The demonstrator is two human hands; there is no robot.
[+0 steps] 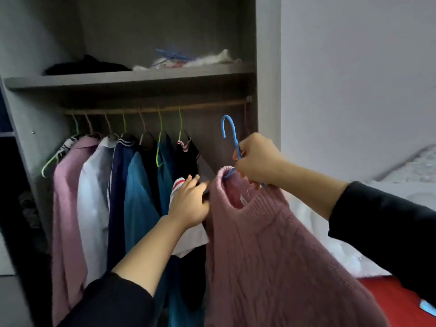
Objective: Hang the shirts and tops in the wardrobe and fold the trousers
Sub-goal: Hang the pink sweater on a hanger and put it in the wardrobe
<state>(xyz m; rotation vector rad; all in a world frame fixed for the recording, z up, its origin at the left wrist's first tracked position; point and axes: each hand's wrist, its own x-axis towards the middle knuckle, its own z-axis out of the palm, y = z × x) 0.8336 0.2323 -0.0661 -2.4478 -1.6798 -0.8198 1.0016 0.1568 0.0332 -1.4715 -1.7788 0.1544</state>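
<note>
A pink knitted sweater (271, 256) hangs on a blue hanger (230, 131), whose hook stands free below the wardrobe rail (212, 105). My right hand (257, 159) grips the hanger's neck just above the sweater's collar. My left hand (188, 204) presses with fairly straight fingers against the dark top with red-and-white trim (186, 147), the rightmost garment on the rail. Several shirts and tops hang to its left: pink (68, 197), white (94, 197), navy and blue ones (139, 192).
The shelf (118, 77) above the rail holds a dark garment (85, 66), pale cloth and loose blue hangers (169, 56). The wardrobe's right wall (267, 67) stands close to the hanger. A bed with white bedding (401, 175) and a red surface (389, 300) lies to the right.
</note>
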